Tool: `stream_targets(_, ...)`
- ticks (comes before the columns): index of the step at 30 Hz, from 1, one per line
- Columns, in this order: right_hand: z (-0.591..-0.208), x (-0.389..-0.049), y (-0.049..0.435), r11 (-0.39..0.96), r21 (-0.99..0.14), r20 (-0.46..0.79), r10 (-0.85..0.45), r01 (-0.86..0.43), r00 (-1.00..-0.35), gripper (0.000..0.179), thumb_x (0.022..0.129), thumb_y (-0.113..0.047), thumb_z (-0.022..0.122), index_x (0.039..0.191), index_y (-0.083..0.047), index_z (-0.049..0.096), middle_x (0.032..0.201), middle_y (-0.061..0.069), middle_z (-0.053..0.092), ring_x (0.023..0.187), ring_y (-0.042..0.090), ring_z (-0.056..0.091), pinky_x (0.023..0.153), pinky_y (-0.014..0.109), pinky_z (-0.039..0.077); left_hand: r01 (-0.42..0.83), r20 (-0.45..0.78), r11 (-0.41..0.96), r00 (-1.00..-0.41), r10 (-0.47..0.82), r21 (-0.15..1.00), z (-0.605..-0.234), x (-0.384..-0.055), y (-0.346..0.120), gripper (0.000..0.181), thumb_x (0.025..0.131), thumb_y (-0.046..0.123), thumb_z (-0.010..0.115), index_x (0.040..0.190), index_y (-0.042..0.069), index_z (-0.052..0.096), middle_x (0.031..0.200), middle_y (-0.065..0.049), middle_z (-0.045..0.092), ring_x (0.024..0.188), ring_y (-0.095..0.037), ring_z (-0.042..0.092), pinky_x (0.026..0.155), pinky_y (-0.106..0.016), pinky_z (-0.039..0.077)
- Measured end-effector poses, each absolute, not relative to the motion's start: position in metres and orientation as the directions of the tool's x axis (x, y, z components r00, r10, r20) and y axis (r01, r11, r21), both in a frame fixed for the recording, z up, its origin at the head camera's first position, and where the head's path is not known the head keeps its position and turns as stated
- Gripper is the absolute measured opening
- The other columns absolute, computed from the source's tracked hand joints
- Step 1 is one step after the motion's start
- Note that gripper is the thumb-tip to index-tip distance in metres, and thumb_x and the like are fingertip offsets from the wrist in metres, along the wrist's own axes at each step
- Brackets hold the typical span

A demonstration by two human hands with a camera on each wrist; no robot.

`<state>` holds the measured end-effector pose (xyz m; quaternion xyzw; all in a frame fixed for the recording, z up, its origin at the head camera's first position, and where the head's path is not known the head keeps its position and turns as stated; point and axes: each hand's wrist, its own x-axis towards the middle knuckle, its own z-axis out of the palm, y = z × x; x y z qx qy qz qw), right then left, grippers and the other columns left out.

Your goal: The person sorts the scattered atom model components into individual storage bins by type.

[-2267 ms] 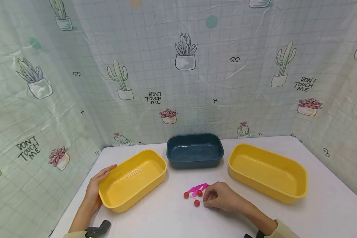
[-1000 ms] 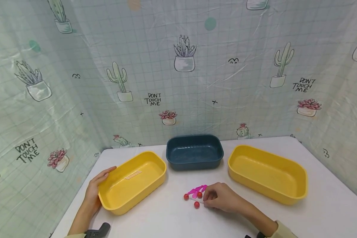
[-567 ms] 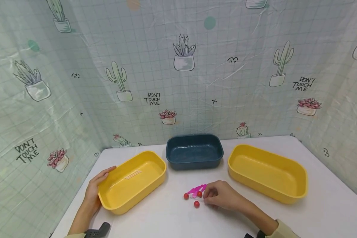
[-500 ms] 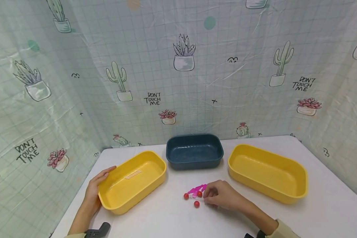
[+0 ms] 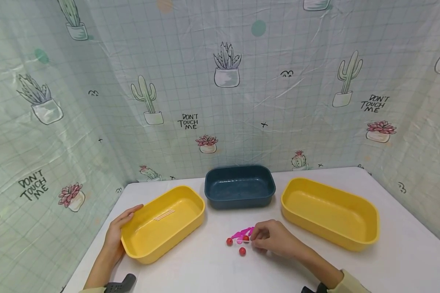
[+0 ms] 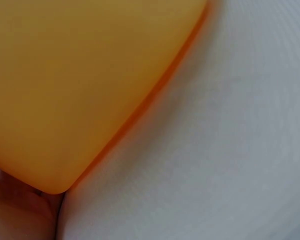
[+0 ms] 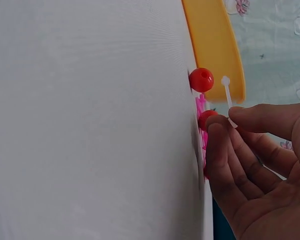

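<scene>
My right hand [image 5: 275, 238] pinches a white cotton swab [image 7: 227, 90] between thumb and fingertips, just above the table. Its rounded tip points away from the hand. Below and left of these fingers lie 3 red beads, one [image 5: 243, 251] nearest the front and one [image 5: 229, 241] at the left. Small bright pink plastic pieces [image 5: 238, 235] lie among them, partly hidden by the hand. My left hand [image 5: 116, 230] rests against the outer left end of a yellow tray [image 5: 168, 244], fingers stretched along its wall. Several thin cotton swabs [image 5: 164, 215] lie inside that tray.
A dark blue tray [image 5: 240, 202] stands at the back middle of the white table [image 5: 190, 272]. At the right stands a second yellow tray [image 5: 326, 228]. A patterned curtain [image 5: 256, 110] hangs behind and at both sides.
My right hand has lifted slightly, and the cotton swab has risen off the table with it, now more level. The left hand and the trays have stayed put.
</scene>
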<state>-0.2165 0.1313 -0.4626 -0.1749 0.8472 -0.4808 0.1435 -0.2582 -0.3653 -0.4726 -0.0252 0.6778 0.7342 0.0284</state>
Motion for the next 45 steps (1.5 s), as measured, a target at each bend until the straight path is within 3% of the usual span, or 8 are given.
stream_targets(12, -0.459, -0.217, 0.131, 0.417, -0.9, -0.069, -0.417, -0.123, -0.906, 0.011, 0.091, -0.016, 0.078, 0.097, -0.008, 0.073, 0.089, 0.003, 0.073, 0.077, 0.018, 0.068, 0.072, 0.023, 0.061, -0.072, -0.072, -0.065, -0.997, 0.005, 0.995, -0.473, -0.258, -0.365, 0.048, 0.113, 0.033, 0.037, 0.156, 0.014, 0.046, 0.139, 0.022, 0.056, 0.124, 0.005, 0.059, 0.102, -0.013, 0.05)
stream_targets(45, -0.451, -0.219, 0.125, 0.333, -0.936, -0.031, -0.408, -0.117, -0.913, 0.016, 0.094, -0.015, 0.074, 0.104, -0.002, 0.074, 0.093, 0.008, 0.076, 0.078, 0.017, 0.067, 0.073, 0.02, 0.059, -0.058, -0.058, -0.07, -0.998, 0.005, 0.996, -0.473, -0.257, -0.364, 0.048, 0.112, 0.033, 0.038, 0.156, 0.014, 0.046, 0.136, 0.023, 0.058, 0.124, 0.004, 0.06, 0.101, -0.014, 0.051)
